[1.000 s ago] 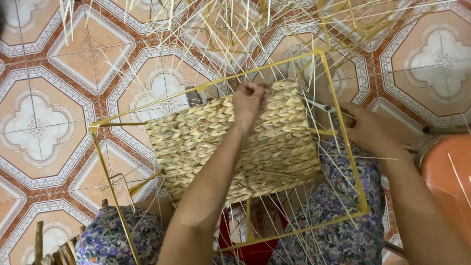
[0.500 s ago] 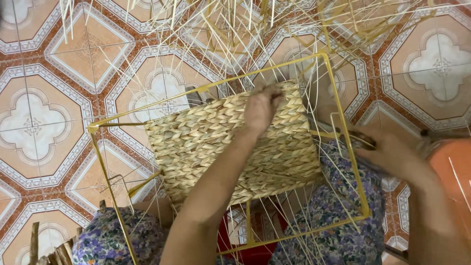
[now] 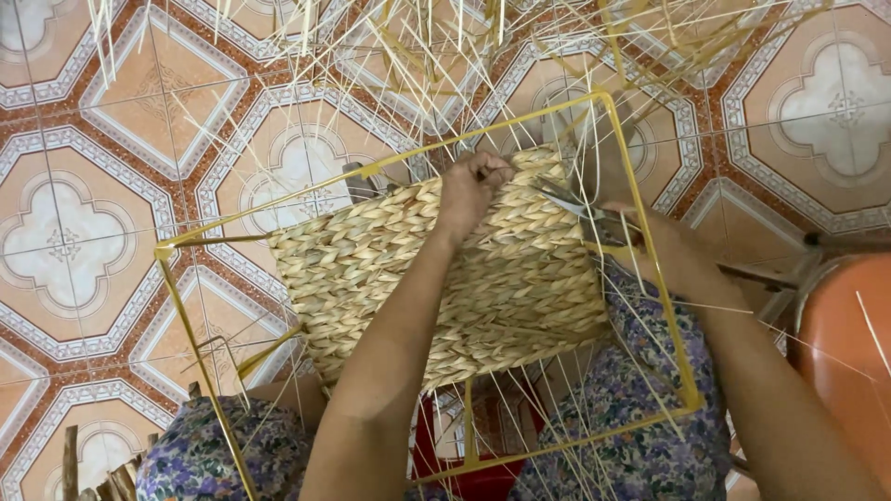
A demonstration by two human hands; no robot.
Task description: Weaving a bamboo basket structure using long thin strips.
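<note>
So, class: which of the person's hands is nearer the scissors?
Right. The right hand grips the scissors by the handles; the left hand pinches the woven panel just beside the blades.

Left hand [image 3: 475, 186] pinches woven panel [image 3: 418, 269]; right hand [image 3: 650, 243] holds scissors [image 3: 566, 199].

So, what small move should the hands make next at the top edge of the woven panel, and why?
Probably close the scissors on the strand the left hand pinches at the top edge of the woven panel. The right hand holds the blades beside that grip, and many loose strands stick out past the yellow frame.
</note>
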